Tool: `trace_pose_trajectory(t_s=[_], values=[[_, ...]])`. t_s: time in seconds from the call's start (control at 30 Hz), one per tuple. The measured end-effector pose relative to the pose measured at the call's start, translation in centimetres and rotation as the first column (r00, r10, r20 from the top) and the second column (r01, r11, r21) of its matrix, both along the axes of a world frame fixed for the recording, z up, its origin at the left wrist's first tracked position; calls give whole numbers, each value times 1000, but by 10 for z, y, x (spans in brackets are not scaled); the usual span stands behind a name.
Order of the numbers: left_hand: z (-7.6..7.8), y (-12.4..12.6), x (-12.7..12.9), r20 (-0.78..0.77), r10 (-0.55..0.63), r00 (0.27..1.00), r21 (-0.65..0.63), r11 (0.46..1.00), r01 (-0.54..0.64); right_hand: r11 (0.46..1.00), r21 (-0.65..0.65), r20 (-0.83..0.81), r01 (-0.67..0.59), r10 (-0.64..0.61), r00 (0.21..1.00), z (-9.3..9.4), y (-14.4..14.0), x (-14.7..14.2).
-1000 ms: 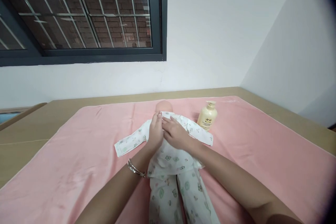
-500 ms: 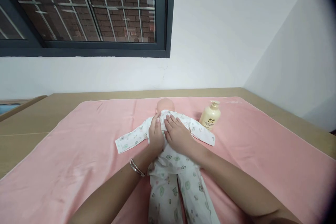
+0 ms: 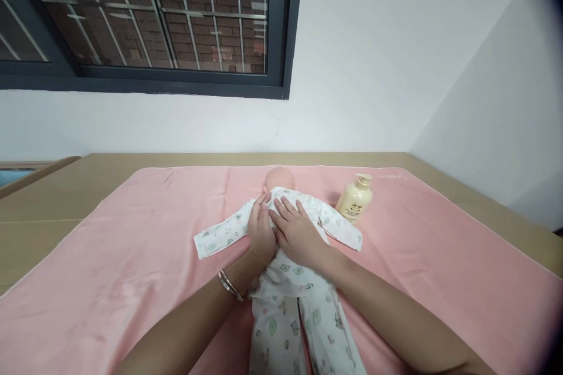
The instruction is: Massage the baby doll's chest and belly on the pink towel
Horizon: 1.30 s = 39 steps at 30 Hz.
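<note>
Since a second ago, my right hand [image 3: 299, 234] has turned a bit and its fingers are now more spread on the doll [image 3: 295, 275], next to my left hand [image 3: 261, 229], which is open with its fingers close together. From my hands, I see the doll's head [image 3: 280, 178] at 12 o'clock, its legs [image 3: 273, 331] at 6, and a yellow bottle [image 3: 354, 203] at 2, all on a pink sheet [image 3: 132, 258].

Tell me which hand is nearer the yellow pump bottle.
Right. The right hand is on the patterned shirt, left of the bottle; the left hand is farther left, beside the right.
</note>
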State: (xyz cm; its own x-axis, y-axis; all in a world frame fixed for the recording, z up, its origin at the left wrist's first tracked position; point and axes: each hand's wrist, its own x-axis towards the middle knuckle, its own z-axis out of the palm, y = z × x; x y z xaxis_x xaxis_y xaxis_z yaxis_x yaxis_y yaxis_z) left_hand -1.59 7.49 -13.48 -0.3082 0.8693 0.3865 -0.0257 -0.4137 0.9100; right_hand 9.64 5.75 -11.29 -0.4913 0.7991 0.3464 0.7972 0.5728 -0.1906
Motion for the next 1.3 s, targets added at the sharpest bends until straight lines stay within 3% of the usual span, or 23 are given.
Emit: trace_pose_trajectory(t_s=[0.1,0.27,0.4,0.53,0.63,0.83,1.0,1.17,1.3], values=[[0,0,0,2,-7,1000,-2,1000,7,998,-62,-70,2,-6,998,1,20,13],[-1,0,1,-18,15,1000,-31,999,-15,974,-153,-196,168,-197,961,-9,44,30],[-1,1,2,-78,30,997,-72,997,-35,957,-146,-212,252,-279,936,-15,29,18],[2,5,0,-157,10,987,-114,993,-28,977,-92,-259,192,-209,943,-15,11,5],[3,13,-5,-263,-24,965,-107,994,-5,981,-110,-322,160,-187,928,-16,12,6],[-6,24,-9,-627,1,779,4,1000,2,978,-155,-424,141,-195,884,-23,46,28],[-9,12,-3,-758,72,648,67,997,-33,972,-168,-387,167,-221,895,-23,60,39],[-1,26,-9,-812,19,583,-1,999,-34,937,-202,-191,284,-322,927,-14,31,21],[7,45,-14,-868,-104,485,-140,989,-39,952,-168,-45,257,-268,962,-5,-2,4]])
